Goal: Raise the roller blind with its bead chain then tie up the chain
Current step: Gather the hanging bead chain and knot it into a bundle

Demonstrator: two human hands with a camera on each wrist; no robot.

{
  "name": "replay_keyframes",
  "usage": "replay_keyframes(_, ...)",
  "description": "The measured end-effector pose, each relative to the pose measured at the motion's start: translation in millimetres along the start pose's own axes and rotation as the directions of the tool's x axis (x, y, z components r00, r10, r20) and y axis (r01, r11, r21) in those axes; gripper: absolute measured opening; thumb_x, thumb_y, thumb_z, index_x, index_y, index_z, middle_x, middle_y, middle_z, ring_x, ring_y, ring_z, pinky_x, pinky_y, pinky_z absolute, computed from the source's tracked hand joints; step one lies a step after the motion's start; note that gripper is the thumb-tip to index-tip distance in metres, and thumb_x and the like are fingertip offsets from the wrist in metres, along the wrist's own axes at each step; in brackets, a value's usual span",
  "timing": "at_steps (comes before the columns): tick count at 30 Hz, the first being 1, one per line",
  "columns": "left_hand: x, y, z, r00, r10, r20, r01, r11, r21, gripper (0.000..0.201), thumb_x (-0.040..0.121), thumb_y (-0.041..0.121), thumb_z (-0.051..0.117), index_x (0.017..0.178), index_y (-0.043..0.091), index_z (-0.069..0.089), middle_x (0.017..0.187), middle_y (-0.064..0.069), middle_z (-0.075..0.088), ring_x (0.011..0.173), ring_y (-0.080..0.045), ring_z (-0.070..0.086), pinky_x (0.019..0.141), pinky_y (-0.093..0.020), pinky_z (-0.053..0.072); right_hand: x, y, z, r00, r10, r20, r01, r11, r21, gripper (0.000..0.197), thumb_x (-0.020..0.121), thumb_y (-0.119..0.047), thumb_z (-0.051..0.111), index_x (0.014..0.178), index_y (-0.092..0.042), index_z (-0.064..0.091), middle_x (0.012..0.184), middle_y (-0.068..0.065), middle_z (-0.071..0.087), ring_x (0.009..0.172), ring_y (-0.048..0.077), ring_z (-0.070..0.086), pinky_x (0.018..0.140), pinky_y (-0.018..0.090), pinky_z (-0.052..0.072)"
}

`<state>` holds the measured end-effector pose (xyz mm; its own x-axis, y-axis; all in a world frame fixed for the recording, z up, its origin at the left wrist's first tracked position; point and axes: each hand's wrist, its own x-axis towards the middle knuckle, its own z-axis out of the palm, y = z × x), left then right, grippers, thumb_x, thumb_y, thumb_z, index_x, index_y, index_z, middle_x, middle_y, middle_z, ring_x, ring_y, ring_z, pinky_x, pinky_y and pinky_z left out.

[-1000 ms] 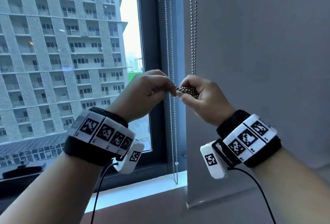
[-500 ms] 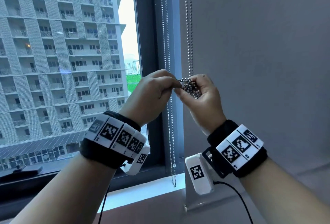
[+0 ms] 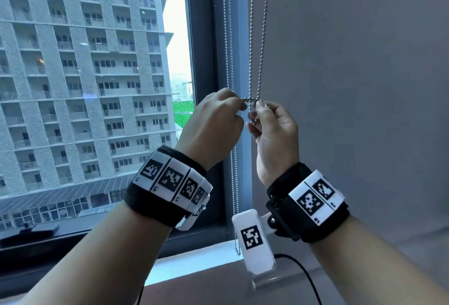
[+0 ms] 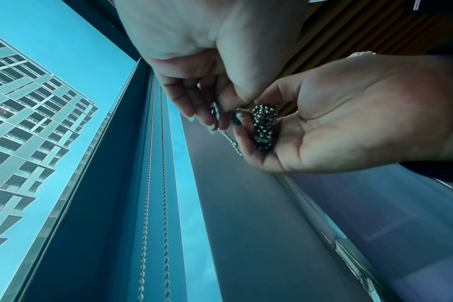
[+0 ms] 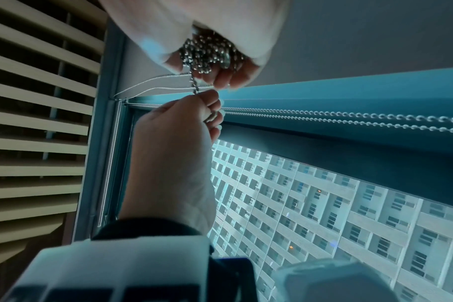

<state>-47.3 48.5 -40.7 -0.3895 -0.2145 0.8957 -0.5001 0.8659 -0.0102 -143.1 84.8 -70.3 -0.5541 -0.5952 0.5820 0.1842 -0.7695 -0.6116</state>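
The grey roller blind (image 3: 352, 86) hangs down over the right part of the window. Its bead chain (image 3: 251, 37) drops in two strands to my hands. My right hand (image 3: 257, 110) cups a gathered bundle of that chain (image 4: 264, 122), fingers curled round it (image 5: 210, 53). My left hand (image 3: 239, 103) pinches a short strand (image 3: 249, 99) that runs from the bundle, thumb and fingertips (image 4: 220, 116) closed on it. The two hands are almost touching in front of the window frame. In the right wrist view my left hand (image 5: 204, 98) holds the strand just below the bundle.
A second bead chain (image 3: 234, 183) hangs loose along the dark window frame (image 3: 206, 61) down to the white sill (image 3: 194, 263). Outside the glass stands a high-rise building (image 3: 85, 74). A slatted ceiling (image 5: 39, 102) shows above.
Both hands have stayed together at the chain. The bundle has sunk deeper into my right hand, and a short strand now stretches between the two hands.
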Motion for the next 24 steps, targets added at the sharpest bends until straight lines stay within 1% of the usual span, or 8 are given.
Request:
replay_keyframes(4,-3,-2,6,0.991,-0.125,0.056,0.126,0.992,-0.017,0.037,0.082,0.024,0.04,0.088,0.002,0.069,0.098,-0.011,0.065,0.087,-0.029,0.062,0.081,-0.036,0.048,3,-1,3,0.992,0.126,0.015,-0.126,0.979,0.158,0.012,0.098,-0.016,0.044,0.098,-0.008,0.053,0.073,0.003,0.053,0.057,0.011,0.056,0.058,0.023,0.052)
replay_keyframes(9,-3,-6,13,0.951,-0.273,0.145,0.306,0.9,-0.309,0.024,0.085,0.018,0.048,0.068,0.016,0.065,0.074,-0.009,0.062,0.08,-0.027,0.058,0.068,-0.029,0.042,10,0,-2,0.959,0.27,0.084,-0.283,0.91,0.302,0.008,0.095,-0.015,0.049,0.098,-0.008,0.053,0.07,0.001,0.052,0.058,0.011,0.06,0.058,0.023,0.056)
replay_keyframes(12,-5,-4,13,0.875,-0.402,0.269,0.478,0.625,-0.618,0.024,0.079,0.027,0.052,0.081,0.01,0.069,0.081,-0.017,0.067,0.077,-0.021,0.058,0.08,-0.04,0.049,14,0,-8,0.911,0.368,0.185,-0.412,0.813,0.412,0.012,0.09,0.0,0.052,0.089,-0.012,0.055,0.064,0.004,0.061,0.058,0.012,0.062,0.057,0.023,0.057)
replay_keyframes(14,-7,-5,14,0.828,-0.433,0.358,0.542,0.447,-0.712,0.021,0.079,0.028,0.056,0.083,0.014,0.07,0.086,-0.011,0.066,0.084,-0.019,0.058,0.084,-0.039,0.046,16,-1,-11,0.87,0.429,0.242,-0.492,0.732,0.471,0.017,0.089,0.004,0.049,0.086,-0.012,0.055,0.066,0.008,0.063,0.056,0.013,0.064,0.056,0.023,0.058)
replay_keyframes(16,-9,-6,15,0.817,-0.435,0.379,0.547,0.372,-0.75,0.014,0.085,0.023,0.059,0.08,0.016,0.07,0.08,-0.005,0.068,0.081,-0.015,0.06,0.081,-0.03,0.045,15,-1,-13,0.858,0.444,0.257,-0.512,0.707,0.488,0.018,0.09,0.002,0.048,0.08,-0.013,0.054,0.07,0.008,0.063,0.057,0.013,0.065,0.059,0.023,0.058)
replay_keyframes(19,-8,-4,16,0.825,-0.451,0.34,0.514,0.351,-0.783,0.017,0.09,0.014,0.056,0.077,0.015,0.066,0.072,0.003,0.067,0.064,-0.001,0.059,0.064,-0.012,0.046,15,2,-11,0.88,0.441,0.175,-0.473,0.788,0.393,0.018,0.089,-0.004,0.052,0.078,-0.018,0.053,0.073,0.002,0.064,0.061,0.01,0.064,0.065,0.025,0.053)
replay_keyframes(22,-7,-6,17,0.829,-0.452,0.329,0.519,0.405,-0.752,0.019,0.091,0.019,0.054,0.074,0.019,0.064,0.075,0.0,0.063,0.067,-0.006,0.054,0.065,-0.018,0.042,11,7,-11,0.933,0.359,0.02,-0.355,0.913,0.199,0.019,0.088,-0.006,0.056,0.083,-0.024,0.052,0.082,-0.002,0.063,0.07,0.009,0.056,0.069,0.024,0.04)
replay_keyframes(24,-6,-7,18,0.834,-0.444,0.327,0.525,0.458,-0.717,0.024,0.094,0.02,0.05,0.073,0.019,0.061,0.077,-0.001,0.062,0.069,-0.007,0.054,0.068,-0.02,0.042,10,12,-14,0.972,0.233,-0.032,-0.231,0.971,0.061,0.022,0.089,-0.004,0.055,0.09,-0.025,0.048,0.091,0.0,0.06,0.075,0.011,0.055,0.07,0.024,0.042)
